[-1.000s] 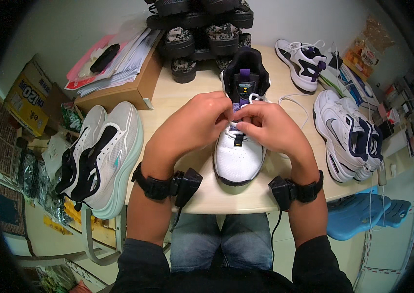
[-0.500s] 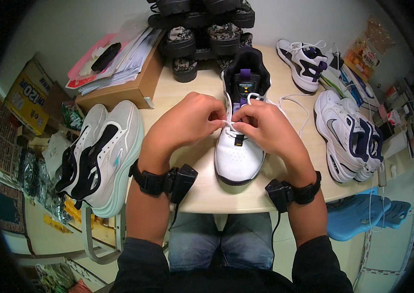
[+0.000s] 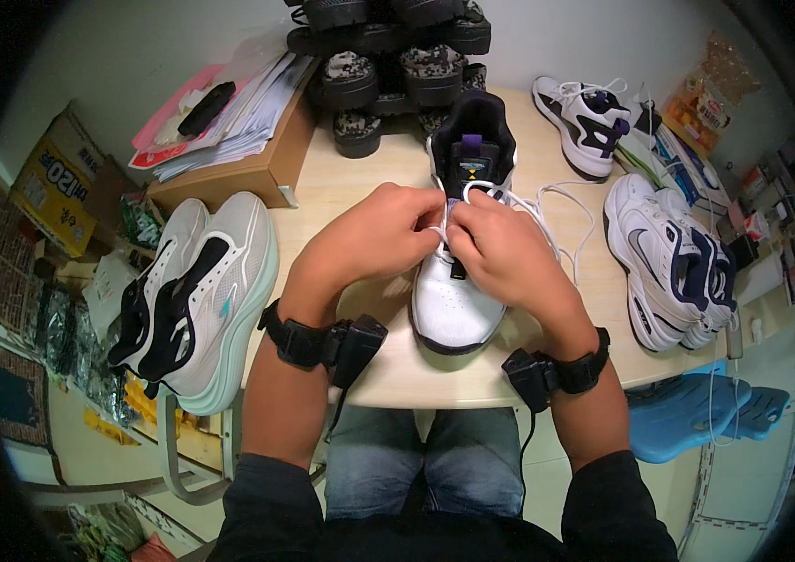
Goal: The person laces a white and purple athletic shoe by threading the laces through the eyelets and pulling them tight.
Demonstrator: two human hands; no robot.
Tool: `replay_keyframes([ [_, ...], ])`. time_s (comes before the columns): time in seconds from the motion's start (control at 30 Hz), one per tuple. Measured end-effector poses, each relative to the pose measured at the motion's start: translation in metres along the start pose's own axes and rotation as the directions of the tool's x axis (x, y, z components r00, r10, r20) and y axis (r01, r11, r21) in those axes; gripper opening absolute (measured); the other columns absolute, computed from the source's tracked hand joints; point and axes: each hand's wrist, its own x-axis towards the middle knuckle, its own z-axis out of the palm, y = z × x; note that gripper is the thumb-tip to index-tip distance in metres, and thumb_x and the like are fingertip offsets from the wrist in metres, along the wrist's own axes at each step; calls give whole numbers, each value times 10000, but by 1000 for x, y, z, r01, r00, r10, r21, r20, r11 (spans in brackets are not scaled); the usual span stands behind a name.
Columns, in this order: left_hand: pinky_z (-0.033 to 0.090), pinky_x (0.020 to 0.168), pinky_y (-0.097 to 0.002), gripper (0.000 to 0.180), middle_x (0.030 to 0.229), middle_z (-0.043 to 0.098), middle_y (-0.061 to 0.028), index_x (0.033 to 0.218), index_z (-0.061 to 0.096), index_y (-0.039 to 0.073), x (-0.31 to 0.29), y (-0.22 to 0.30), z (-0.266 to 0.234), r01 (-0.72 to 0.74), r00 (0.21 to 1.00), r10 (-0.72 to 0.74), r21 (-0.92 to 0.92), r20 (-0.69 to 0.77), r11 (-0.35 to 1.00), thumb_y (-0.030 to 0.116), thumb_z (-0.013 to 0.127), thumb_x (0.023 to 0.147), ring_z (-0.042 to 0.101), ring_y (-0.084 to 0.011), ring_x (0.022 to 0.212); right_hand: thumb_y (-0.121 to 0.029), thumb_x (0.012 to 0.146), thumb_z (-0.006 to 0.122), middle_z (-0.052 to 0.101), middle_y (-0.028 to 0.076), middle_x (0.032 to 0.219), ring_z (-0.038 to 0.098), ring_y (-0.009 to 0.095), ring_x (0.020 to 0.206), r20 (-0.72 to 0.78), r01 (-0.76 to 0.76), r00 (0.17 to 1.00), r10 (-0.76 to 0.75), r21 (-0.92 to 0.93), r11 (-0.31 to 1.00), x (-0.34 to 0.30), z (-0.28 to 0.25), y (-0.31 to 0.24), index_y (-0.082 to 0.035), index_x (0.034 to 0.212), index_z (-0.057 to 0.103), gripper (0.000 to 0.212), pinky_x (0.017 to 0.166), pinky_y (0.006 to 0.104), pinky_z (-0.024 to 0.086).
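Before me on the table stands a white sneaker [image 3: 454, 305] with a black collar and a purple tongue loop, its toe toward me. My left hand [image 3: 395, 230] is at the left side of its throat, thumb and fingers pinched on the white shoelace [image 3: 443, 228]. From the right, my right hand [image 3: 494, 240] bends over the same throat with its fingers curled in on the lace. A loose white length of lace runs off to the right across the tabletop. My hands cover most of the eyelets.
Grey-white running shoes [image 3: 230, 281] stand on the left, white sneakers [image 3: 648, 248] on the right. A black-and-white sneaker [image 3: 586, 128] lies behind them. Camouflage shoes [image 3: 430, 75] are stacked at the back beside a cardboard box [image 3: 271, 169] bearing papers. A blue chair [image 3: 688, 417] is below right.
Both hands have drawn closer together over the sneaker's throat. The right hand's fingers have curled in more, and the loose lace on the right has shifted.
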Motion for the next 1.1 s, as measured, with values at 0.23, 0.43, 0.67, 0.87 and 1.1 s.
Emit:
replay_keyframes([
  [0.23, 506, 638, -266, 113, 764, 635, -38, 850, 570, -5, -5, 1, -8, 40, 999, -32, -200, 44, 979, -9, 668, 794, 598, -110, 666, -168, 880, 464, 556, 208, 828, 566, 403, 770, 42, 66, 996, -77, 208, 976, 3, -6, 19, 15, 844, 579, 219, 708, 452, 456],
  [0.43, 511, 699, -263, 193, 864, 642, -57, 972, 651, 1, -5, -3, -10, -61, 997, 69, -200, 35, 978, -7, 691, 783, 622, -129, 769, -151, 872, 449, 566, 216, 806, 548, 386, 749, 151, -70, 988, -7, 498, 865, 4, -10, 23, 42, 846, 573, 231, 702, 426, 443],
  [0.67, 508, 690, -280, 215, 856, 636, -80, 966, 695, 25, -5, 1, -11, -176, 984, 175, -25, -29, 984, -16, 702, 755, 625, -173, 762, -171, 924, 470, 537, 58, 614, 533, 142, 524, 266, -285, 953, 144, 629, 723, 4, -12, 20, 3, 823, 576, 227, 507, 304, 422],
  [0.87, 519, 681, -305, 193, 848, 630, -93, 925, 694, 17, -5, 0, -9, -144, 988, 141, -39, -65, 989, -24, 706, 737, 634, -201, 739, -174, 951, 523, 543, 31, 580, 518, 103, 465, 182, -289, 957, 225, 649, 704, 4, -15, 11, -3, 832, 567, 213, 446, 273, 410],
  [1.1, 504, 705, -350, 132, 864, 604, -133, 883, 657, 1, -9, 18, -2, -200, 978, 206, 191, -16, 961, -4, 687, 755, 608, -279, 790, -135, 925, 576, 578, 56, 582, 522, 118, 442, 130, -282, 957, 259, 615, 736, 5, -16, 9, 18, 836, 603, 179, 442, 278, 416],
])
